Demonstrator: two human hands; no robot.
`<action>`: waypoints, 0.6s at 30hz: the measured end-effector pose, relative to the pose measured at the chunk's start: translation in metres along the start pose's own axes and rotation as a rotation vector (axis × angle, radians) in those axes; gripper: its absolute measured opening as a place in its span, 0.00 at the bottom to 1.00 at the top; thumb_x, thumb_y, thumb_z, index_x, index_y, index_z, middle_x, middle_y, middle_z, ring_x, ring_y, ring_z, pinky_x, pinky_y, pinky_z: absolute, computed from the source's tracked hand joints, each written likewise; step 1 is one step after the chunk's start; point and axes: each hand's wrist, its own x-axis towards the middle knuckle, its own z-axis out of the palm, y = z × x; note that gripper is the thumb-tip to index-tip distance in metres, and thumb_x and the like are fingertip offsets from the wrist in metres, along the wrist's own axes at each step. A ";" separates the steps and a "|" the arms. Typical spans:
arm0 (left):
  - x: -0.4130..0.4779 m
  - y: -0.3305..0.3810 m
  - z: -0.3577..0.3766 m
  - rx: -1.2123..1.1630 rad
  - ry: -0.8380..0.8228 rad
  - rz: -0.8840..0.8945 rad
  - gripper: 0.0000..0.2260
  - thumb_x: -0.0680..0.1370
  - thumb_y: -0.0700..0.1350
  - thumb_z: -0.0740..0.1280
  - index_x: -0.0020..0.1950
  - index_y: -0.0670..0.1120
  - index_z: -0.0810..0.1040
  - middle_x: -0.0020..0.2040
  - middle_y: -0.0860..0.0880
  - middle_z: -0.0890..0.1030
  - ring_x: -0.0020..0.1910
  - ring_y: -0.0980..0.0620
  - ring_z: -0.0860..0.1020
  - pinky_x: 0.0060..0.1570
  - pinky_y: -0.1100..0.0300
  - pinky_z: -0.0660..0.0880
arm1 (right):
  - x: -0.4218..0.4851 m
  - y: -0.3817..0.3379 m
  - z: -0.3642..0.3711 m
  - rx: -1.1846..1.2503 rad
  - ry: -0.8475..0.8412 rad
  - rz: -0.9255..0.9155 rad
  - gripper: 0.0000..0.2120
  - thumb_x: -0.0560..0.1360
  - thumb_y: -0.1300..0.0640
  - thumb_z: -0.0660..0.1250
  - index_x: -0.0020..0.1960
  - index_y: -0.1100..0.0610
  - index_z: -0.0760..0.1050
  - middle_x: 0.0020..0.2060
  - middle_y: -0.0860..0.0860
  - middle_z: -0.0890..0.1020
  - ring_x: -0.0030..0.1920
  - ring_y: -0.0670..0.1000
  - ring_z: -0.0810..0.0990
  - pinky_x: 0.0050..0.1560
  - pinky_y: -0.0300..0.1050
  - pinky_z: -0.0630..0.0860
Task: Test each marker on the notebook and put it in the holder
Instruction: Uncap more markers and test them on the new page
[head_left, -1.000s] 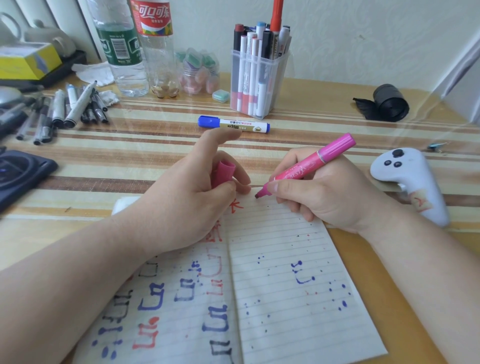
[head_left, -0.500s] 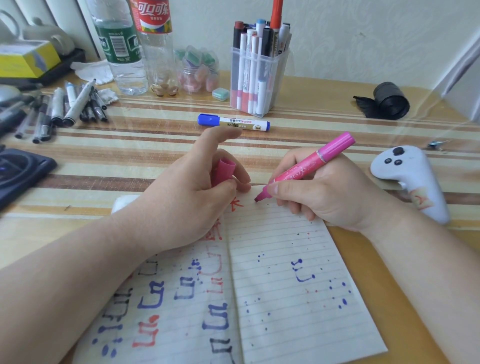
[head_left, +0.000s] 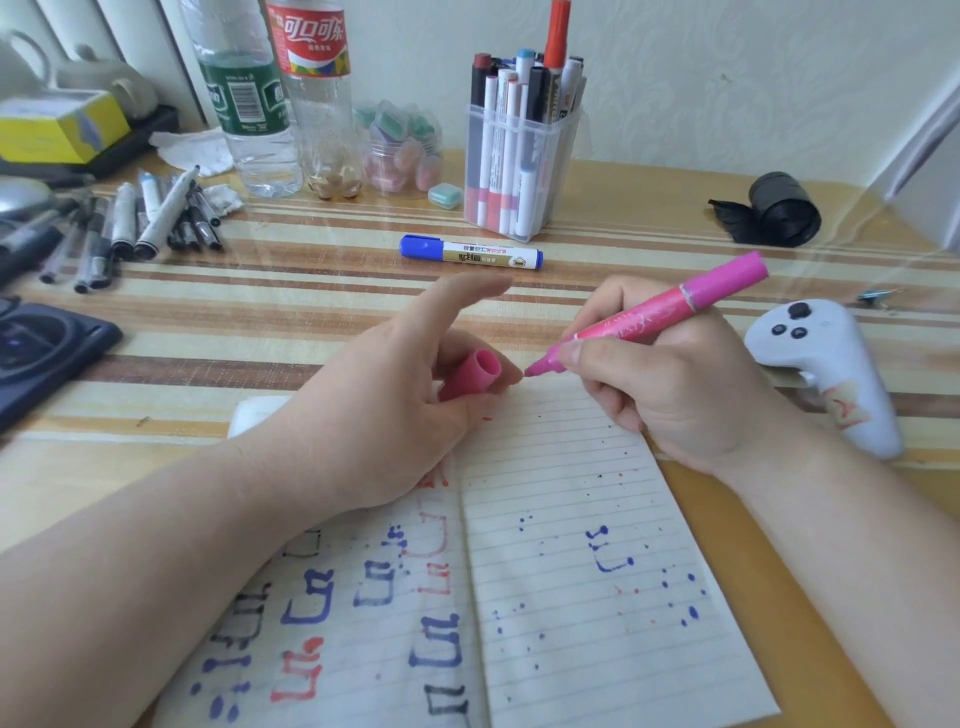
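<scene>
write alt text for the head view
A right hand holds an uncapped pink marker, tip near the top edge of the open notebook; the left hand holds its cap. A clear holder of markers stands behind.

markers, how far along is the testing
Done: several markers stand in the holder, and the notebook carries blue, red and black marks. In hand: the right hand holds the uncapped pink marker, tip at the top of the page; the left hand holds its cap. Left: the capped blue marker before the holder, perhaps the pile of pens far left.
</scene>
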 end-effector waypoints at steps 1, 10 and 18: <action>-0.001 0.001 0.000 0.008 0.002 0.004 0.31 0.78 0.40 0.72 0.74 0.64 0.64 0.50 0.69 0.83 0.50 0.66 0.81 0.53 0.73 0.74 | -0.001 -0.001 0.001 0.057 0.002 -0.028 0.03 0.69 0.63 0.70 0.38 0.60 0.76 0.25 0.60 0.70 0.25 0.53 0.66 0.23 0.38 0.62; -0.005 0.007 0.001 0.063 -0.006 0.061 0.31 0.78 0.39 0.70 0.75 0.62 0.65 0.50 0.66 0.84 0.42 0.70 0.80 0.42 0.76 0.73 | -0.006 -0.002 0.006 0.139 -0.117 -0.097 0.08 0.68 0.56 0.75 0.42 0.54 0.77 0.28 0.58 0.75 0.26 0.54 0.70 0.24 0.40 0.65; -0.004 0.002 0.003 0.043 0.003 0.178 0.21 0.78 0.47 0.68 0.68 0.62 0.67 0.54 0.66 0.84 0.47 0.67 0.80 0.46 0.74 0.71 | -0.010 -0.009 0.010 -0.059 -0.132 -0.116 0.12 0.68 0.60 0.79 0.46 0.64 0.80 0.26 0.46 0.80 0.27 0.41 0.77 0.31 0.32 0.70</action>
